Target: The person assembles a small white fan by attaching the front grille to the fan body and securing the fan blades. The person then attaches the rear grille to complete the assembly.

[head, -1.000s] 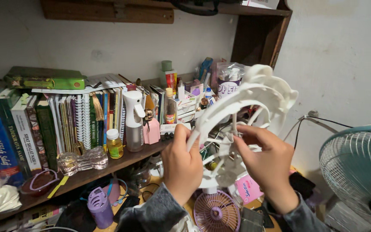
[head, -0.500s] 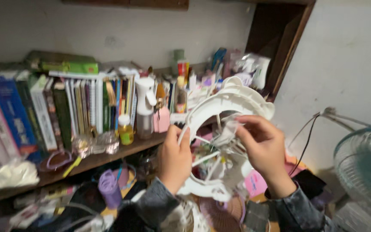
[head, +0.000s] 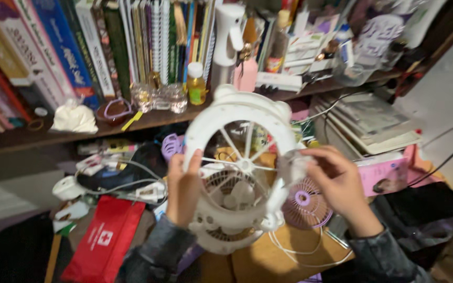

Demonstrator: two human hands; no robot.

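Observation:
A white round fan grille with thin spokes and small ear-like bumps on its rim is held upright in front of me. My left hand grips its left rim. My right hand pinches a small clear piece at the grille's right rim. Behind and below the grille sits the white fan body, with a white cord trailing from it. Both sleeves are grey.
A wooden shelf holds books, a yellow bottle and a white spray bottle. Below lie a small purple fan, a red pouch, a pink box, white chargers and a paper stack.
The view has tilted down and the grille has come lower, now facing me squarely. My right hand has shifted from the hub to the right rim. The teal fan has left the view.

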